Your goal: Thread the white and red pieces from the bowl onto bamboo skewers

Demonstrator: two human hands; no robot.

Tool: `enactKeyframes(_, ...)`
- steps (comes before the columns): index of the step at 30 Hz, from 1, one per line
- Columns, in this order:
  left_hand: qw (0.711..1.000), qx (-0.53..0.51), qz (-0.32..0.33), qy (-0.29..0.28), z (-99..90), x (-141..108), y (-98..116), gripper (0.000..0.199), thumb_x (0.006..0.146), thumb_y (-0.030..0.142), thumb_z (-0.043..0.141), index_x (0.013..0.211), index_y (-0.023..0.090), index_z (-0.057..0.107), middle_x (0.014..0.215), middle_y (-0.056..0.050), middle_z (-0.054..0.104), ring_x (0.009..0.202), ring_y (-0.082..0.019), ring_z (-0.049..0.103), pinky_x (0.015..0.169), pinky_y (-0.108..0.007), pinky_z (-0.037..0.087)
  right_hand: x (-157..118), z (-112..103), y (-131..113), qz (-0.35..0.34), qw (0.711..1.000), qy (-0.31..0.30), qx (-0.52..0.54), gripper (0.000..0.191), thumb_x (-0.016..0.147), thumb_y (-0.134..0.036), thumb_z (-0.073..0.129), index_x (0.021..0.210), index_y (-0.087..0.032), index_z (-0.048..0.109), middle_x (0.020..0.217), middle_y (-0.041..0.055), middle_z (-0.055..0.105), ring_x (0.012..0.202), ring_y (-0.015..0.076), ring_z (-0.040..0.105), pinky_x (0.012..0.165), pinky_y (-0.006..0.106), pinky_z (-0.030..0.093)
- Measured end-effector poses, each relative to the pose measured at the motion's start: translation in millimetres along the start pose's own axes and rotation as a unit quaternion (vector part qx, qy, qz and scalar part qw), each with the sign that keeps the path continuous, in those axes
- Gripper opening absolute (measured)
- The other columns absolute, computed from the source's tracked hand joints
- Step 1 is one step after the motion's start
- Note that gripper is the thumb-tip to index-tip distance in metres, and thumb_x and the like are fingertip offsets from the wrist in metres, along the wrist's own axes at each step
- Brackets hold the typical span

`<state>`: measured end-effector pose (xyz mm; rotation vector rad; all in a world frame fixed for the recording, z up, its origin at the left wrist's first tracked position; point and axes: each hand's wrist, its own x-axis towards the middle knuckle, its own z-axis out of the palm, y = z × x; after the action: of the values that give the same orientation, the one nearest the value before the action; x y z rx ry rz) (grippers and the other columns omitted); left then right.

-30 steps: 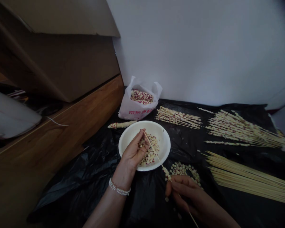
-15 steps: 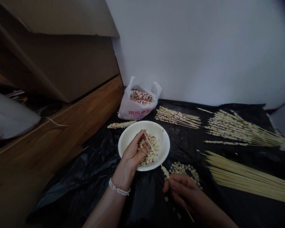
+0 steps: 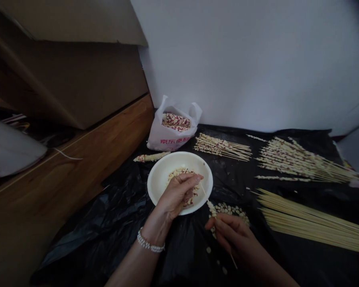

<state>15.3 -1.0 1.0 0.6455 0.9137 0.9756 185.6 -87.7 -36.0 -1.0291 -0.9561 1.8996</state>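
the skewer (image 3: 204,193) slants over the near right rim of the bowl (image 3: 156,175), its long axis running away from the bowl into the right hand (image 3: 235,232), whose fingers hold it just below threaded kernels (image 3: 211,208). the left hand (image 3: 176,196), over the bowl, pinches its tip; whether a kernel sits between the fingers is hidden.

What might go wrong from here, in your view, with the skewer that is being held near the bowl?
The left hand is at the upper end of the wooden skewer, so a slip might prick a finger.
Loose corn kernels lie on the black plastic sheet beside the right hand, which could brush them about.
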Motion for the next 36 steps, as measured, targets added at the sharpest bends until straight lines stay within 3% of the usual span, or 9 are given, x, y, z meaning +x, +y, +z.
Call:
enactKeyframes(4,0.991,0.126,-0.031,-0.046,3.1,-6.2,1.9,0.032,0.062,0.038,0.086,0.076,0.012,0.074,0.054,0.005,0.05,0.044,-0.002,0.027,0.044,-0.021,0.012,-1.5,1.4,-0.7,-0.001,0.999,0.03,0.02,0.043,0.083,-0.059,0.07,0.085,-0.016,0.074,0.045,-0.0108,0.033,0.043,0.0066,0.02,0.043,0.021,0.014)
enactKeyframes(8,0.975,0.214,-0.011,-0.063,6.6,-10.7,1.3,0.026,0.063,0.037,0.086,0.073,0.015,0.076,0.07,-0.002,0.068,0.062,-0.009,0.052,0.059,-0.022,0.034,-0.8,0.1,1.2,-0.004,0.999,0.027,0.026,0.043,0.083,-0.059,0.07,0.086,-0.016,0.074,0.044,-0.0111,0.033,0.042,0.0061,0.02,0.042,0.021,0.014)
enactKeyframes(11,0.969,0.235,0.011,-0.079,6.5,-10.9,-1.2,0.021,0.067,0.034,0.084,0.074,0.016,0.077,0.078,-0.005,0.071,0.07,-0.011,0.057,0.066,-0.022,0.039,0.2,-2.5,3.8,-0.01,1.0,0.02,0.02,0.044,0.084,-0.06,0.069,0.086,-0.015,0.074,0.042,-0.0108,0.034,0.04,0.0058,0.02,0.041,0.021,0.014)
enactKeyframes(13,0.977,0.196,0.003,-0.083,6.0,-8.9,-2.3,0.023,0.072,0.036,0.081,0.079,0.015,0.077,0.066,-0.001,0.064,0.055,-0.006,0.047,0.054,-0.019,0.035,0.5,-4.5,4.9,-0.012,1.0,0.022,0.018,0.044,0.085,-0.059,0.067,0.088,-0.016,0.074,0.042,-0.0105,0.036,0.039,0.0057,0.021,0.04,0.021,0.013)
enactKeyframes(16,0.998,0.007,-0.025,-0.05,4.8,-2.9,-0.8,0.025,0.08,0.034,0.074,0.09,0.012,0.075,0.06,0.004,0.053,0.043,-0.001,0.033,0.04,-0.014,0.026,1.0,-6.9,5.1,-0.021,0.999,0.031,0.01,0.041,0.089,-0.055,0.064,0.091,-0.016,0.074,0.044,-0.01,0.038,0.04,0.0056,0.023,0.04,0.02,0.014)
enactKeyframes(18,0.992,-0.121,-0.036,0.001,3.4,1.8,2.1,0.019,0.082,0.015,0.068,0.1,0.012,0.073,0.071,-0.001,0.062,0.049,-0.003,0.049,0.046,-0.011,0.039,1.5,-7.8,5.5,-0.024,0.999,0.029,0.008,0.04,0.091,-0.054,0.064,0.09,-0.016,0.074,0.045,-0.01,0.038,0.04,0.0054,0.023,0.04,0.02,0.014)
enactKeyframes(21,0.974,-0.214,-0.029,0.063,1.1,6.0,6.8,0.054,0.076,-0.009,0.048,0.12,0.014,0.066,0.098,-0.009,0.073,0.08,-0.012,0.071,0.074,-0.02,0.058,2.3,-8.0,7.0,-0.007,1.0,0.025,0.015,0.041,0.09,-0.056,0.064,0.09,-0.016,0.074,0.043,-0.0104,0.037,0.038,0.0051,0.021,0.039,0.021,0.012)
enactKeyframes(27,0.96,-0.264,-0.002,0.094,-3.2,6.5,8.4,0.064,0.074,-0.014,0.041,0.13,0.011,0.06,0.123,-0.015,0.07,0.113,-0.021,0.067,0.099,-0.032,0.054,0.9,-5.6,6.1,0.021,0.999,0.033,0.027,0.039,0.086,-0.057,0.068,0.088,-0.018,0.075,0.044,-0.0096,0.039,0.04,0.0051,0.025,0.041,0.02,0.014)
enactKeyframes(36,0.963,-0.247,0.02,0.11,-7.4,7.0,7.7,0.028,0.083,-0.004,0.056,0.107,0.008,0.067,0.11,-0.017,0.073,0.104,-0.022,0.071,0.091,-0.029,0.058,-3.0,2.5,1.8,0.064,0.995,0.034,0.063,0.039,0.079,-0.057,0.074,0.083,-0.018,0.075,0.042,-0.0099,0.038,0.039,0.0054,0.025,0.04,0.018,0.018)
